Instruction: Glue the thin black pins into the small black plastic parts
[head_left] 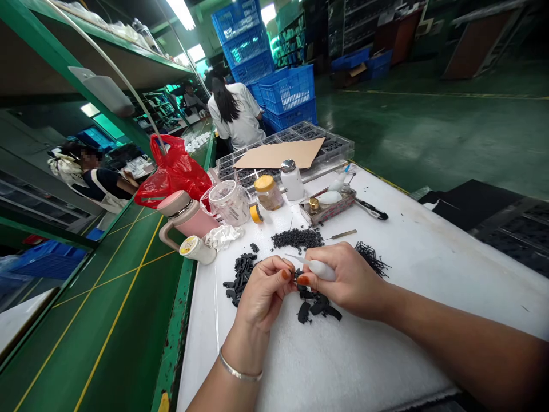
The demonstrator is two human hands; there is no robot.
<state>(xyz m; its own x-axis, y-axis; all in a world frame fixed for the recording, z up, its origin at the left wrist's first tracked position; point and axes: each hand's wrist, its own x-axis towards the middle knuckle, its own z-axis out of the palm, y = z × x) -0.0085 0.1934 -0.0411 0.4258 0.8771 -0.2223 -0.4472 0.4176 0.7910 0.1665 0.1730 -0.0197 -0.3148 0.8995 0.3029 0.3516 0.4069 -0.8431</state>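
My left hand (266, 289) is closed in a pinch around a small dark part, mostly hidden by the fingertips. Wrapped round a white squeeze bottle (321, 269) with a thin nozzle, my right hand (354, 280) meets the left fingertips. The nozzle points left, just above the pinch. Below the hands lie several black moulded pieces (318, 305), and a larger heap of black pieces (243, 273) sits left of my left hand. Beyond the hands is a pile of small black rings (297, 238). Thin black pins (371, 258) lie behind my right wrist.
A utility knife (371, 209), a small tray (329, 207), a white bottle (292, 179), a yellow-lidded jar (268, 193), a clear mug (230, 202) and a pink flask (187, 214) stand farther back. Left runs a green conveyor belt (124, 297). A person sits beyond, near stacked blue crates (286, 91).
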